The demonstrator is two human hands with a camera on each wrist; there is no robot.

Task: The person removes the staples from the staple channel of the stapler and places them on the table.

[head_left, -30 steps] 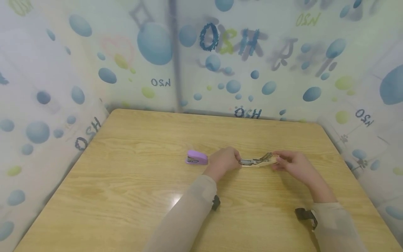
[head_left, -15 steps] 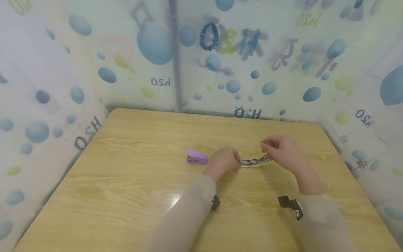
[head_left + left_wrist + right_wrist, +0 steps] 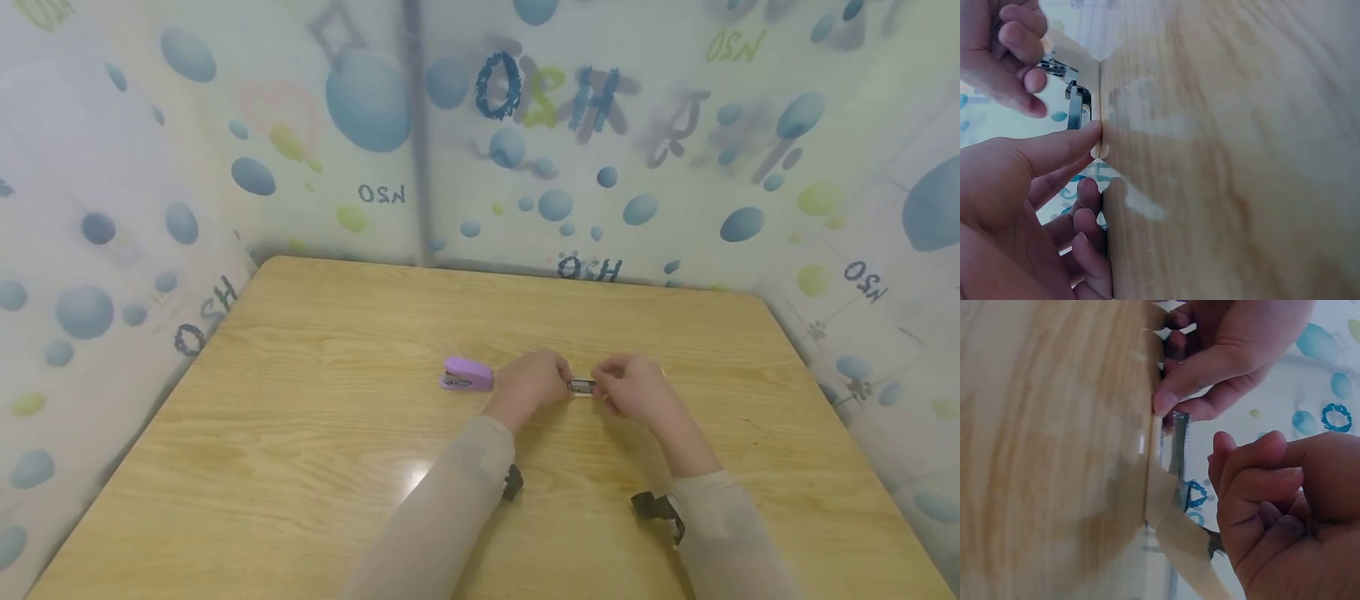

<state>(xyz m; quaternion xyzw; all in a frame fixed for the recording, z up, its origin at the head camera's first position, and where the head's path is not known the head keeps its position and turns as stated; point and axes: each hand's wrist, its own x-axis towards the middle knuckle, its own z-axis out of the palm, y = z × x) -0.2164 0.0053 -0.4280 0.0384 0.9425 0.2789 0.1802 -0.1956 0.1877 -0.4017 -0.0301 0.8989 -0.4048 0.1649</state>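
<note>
A cream stapler (image 3: 582,386) lies unfolded on the table, its metal magazine (image 3: 1179,447) exposed and its cream top cover (image 3: 1185,550) tipped back. My left hand (image 3: 534,379) pinches the left end of its base, thumb low against the table in the left wrist view. Over the magazine hovers my right hand (image 3: 637,387), fingers bent toward the thumb; in the right wrist view nothing shows between them. From the head, that hand hides the stapler's hinge and most of the cover. A purple stapler (image 3: 468,375) sits just left of my left hand.
The wooden table (image 3: 337,350) reaches back to a wall covering (image 3: 300,167) printed with blue and green bubbles. Similar coverings rise along both sides. Each sleeve has a dark strap device (image 3: 656,506) near the cuff.
My right hand has let go of the stapler's tipped-back cover, risen, then moved left and down over the magazine. My left hand and the purple stapler have stayed in place.
</note>
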